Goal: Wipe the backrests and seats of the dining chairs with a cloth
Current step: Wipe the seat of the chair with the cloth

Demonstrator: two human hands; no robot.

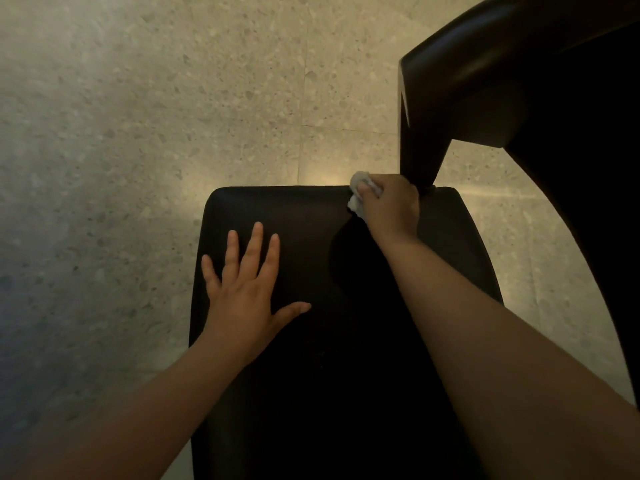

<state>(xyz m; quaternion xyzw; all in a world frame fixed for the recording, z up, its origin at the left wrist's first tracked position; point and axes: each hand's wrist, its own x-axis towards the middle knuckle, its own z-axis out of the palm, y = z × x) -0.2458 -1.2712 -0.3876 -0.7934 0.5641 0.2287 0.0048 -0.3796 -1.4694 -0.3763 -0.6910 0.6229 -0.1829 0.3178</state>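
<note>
A black padded chair seat (294, 209) fills the lower middle of the head view. My left hand (246, 285) lies flat on its left half, fingers spread and straight. My right hand (389, 206) grips a crumpled white cloth (360, 194) and presses it on the far edge of the seat, right beside the foot of a dark curved part of the chair (450, 84) that rises to the upper right. Most of the cloth is hidden under my fingers.
The floor (173, 116) is pale speckled terrazzo tile, with a bright patch of light just beyond the seat's far edge. A dark mass (588, 168) of the chair's frame or another chair fills the right side.
</note>
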